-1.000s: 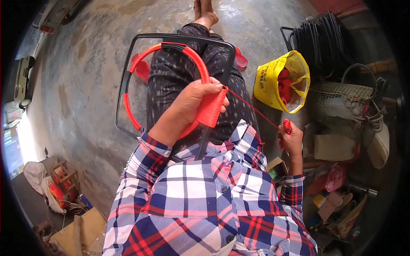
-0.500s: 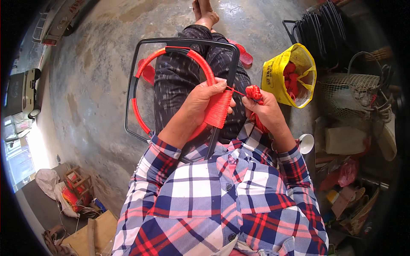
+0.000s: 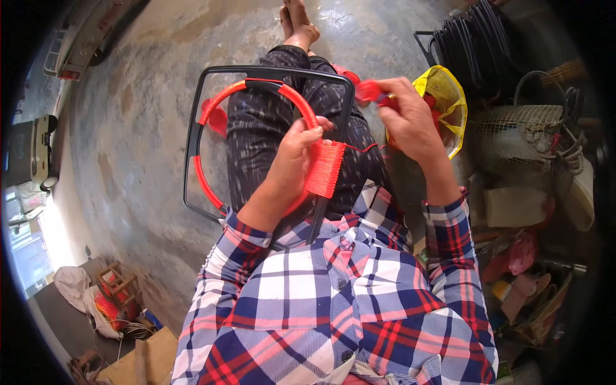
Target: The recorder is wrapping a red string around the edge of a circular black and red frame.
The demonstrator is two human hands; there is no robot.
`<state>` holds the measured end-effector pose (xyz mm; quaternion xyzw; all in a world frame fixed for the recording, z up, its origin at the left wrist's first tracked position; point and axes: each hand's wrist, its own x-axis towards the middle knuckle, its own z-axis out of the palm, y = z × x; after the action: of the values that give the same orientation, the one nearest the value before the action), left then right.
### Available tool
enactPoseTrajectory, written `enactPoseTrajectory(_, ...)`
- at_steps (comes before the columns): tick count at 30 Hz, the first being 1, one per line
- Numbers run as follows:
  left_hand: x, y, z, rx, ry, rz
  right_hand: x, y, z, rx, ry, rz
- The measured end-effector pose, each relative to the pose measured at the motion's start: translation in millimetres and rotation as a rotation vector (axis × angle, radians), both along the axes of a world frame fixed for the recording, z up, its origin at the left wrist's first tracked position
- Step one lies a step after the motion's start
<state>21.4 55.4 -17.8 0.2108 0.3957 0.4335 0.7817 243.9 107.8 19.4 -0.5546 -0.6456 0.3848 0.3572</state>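
Note:
A black metal frame [image 3: 192, 128] lies across my lap with a red ring [image 3: 221, 102] inside it. Red cord is wound in tight turns [image 3: 325, 168] around the ring and the frame's right bar. My left hand [image 3: 296, 154] grips the ring right beside those turns. My right hand [image 3: 407, 119] is raised to the right, shut on a small red bundle of cord [image 3: 369, 90]. A thin red strand [image 3: 362, 149] runs from the wound part toward that hand.
A yellow bag [image 3: 443, 96] with red material sits on the floor to my right. Behind it are black frames [image 3: 481, 45], a wire basket [image 3: 513, 138] and mixed clutter. Bare concrete floor [image 3: 128, 160] lies to the left, with boxes and rags at lower left.
My right hand first came in from the low right to the wound cord by my left hand, then lifted up and right with the cord bundle. My left hand stays on the ring.

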Motion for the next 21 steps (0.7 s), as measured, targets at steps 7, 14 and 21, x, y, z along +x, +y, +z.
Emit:
enactPoseTrajectory(7, 11, -2, 4, 0.258, -0.005, 0.300, -51, 16, 9, 0.486, -0.762, 0.450)
enactPoseTrajectory(14, 2, -1, 7, 0.059, -0.205, 0.089, -40, 12, -10, 0.600, -0.096, 0.156)
enactPoseTrajectory(21, 5, 1, 17, 0.049, -0.183, 0.041, -5, -31, -32, 0.162, -0.128, 0.006)
